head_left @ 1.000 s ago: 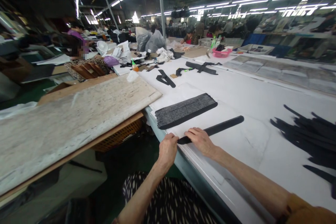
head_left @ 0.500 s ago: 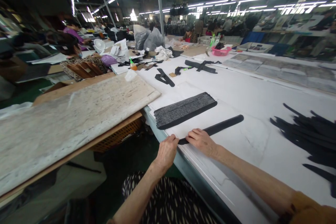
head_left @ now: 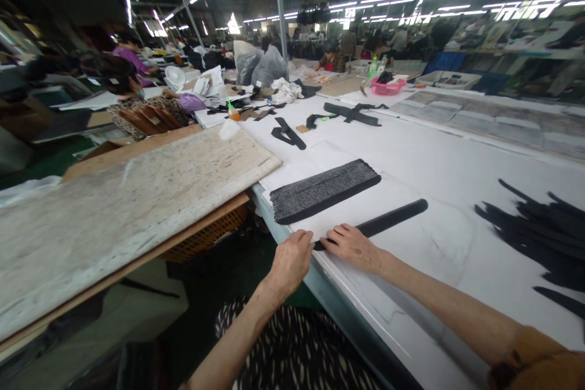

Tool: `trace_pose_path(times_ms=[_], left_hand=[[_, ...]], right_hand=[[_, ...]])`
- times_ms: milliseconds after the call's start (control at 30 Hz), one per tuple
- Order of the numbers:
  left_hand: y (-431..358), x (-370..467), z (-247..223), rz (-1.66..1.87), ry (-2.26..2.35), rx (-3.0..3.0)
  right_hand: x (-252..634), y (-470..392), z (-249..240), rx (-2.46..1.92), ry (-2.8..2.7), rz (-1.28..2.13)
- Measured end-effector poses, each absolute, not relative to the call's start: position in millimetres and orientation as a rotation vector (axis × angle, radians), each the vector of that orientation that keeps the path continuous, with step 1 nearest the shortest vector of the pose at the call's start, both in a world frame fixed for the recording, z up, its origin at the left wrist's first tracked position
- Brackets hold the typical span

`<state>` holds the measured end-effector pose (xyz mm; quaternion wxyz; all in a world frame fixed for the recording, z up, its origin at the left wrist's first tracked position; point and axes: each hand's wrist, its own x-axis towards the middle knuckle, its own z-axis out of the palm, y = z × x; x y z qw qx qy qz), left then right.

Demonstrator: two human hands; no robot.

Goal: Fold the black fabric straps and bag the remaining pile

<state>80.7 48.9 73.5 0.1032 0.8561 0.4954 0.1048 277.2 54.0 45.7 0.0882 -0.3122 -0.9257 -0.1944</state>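
Observation:
A long black strip [head_left: 395, 218] lies slanting on the white table [head_left: 439, 164], its near end at the table's edge. My left hand [head_left: 294, 259] pinches that near end with its fingers closed. Just right of it, my right hand [head_left: 351, 248] has its fingers bent over the strip, holding it against the tabletop. Beyond both hands rests a neat stack of overlapping grey-black strips [head_left: 325, 190] with a black edge along its near side.
Loose black strips [head_left: 534, 231] pile up at the right. Farther back are crossed black pieces [head_left: 356, 113], a pink basket [head_left: 388, 85] and an orange bottle [head_left: 233, 112]. A pale board [head_left: 137, 195] fills the left, with a seated person [head_left: 137, 106] beyond.
My right hand has shifted slightly left along the strip, closer to my left hand. The view has moved a little; the stack looks the same.

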Motion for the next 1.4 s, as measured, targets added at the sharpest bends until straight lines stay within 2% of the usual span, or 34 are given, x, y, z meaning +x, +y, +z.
trace_pose_path(times_ms=[167,333,600,767,933,1033,1200,1400], left_hand=[[52.8,87.6,66.2,0.152,1.382,2.756],[53.6,79.8,52.6,0.151,1.255,2.885],[52.1,72.2,55.2,-0.011,1.054,3.064],[42.2,62.5,50.7,0.062,1.241,3.021],[28.4,60.6,44.2,0.268,1.594,2.750],[25.5,59.5,42.6,0.533,1.770,2.321],[30.1,61.2,36.9,0.825,1.496,1.466],[39.9,72.6,28.3,0.921,1.358,1.108]], right_hand=[[277.5,54.7,44.2,-0.943,-2.745,-0.548],[278.1,55.2,43.3,-0.930,-2.734,-0.525],[273.6,54.4,50.9,-0.903,-2.801,-0.528],[273.2,53.6,51.2,-0.919,-2.787,-0.521],[276.9,52.8,49.5,-0.895,-2.755,-0.484],[277.8,52.6,50.3,-0.890,-2.759,-0.496],[270.7,52.3,54.8,-0.835,-2.822,-0.545],[255.1,50.8,58.0,-0.811,-2.839,-0.555]])
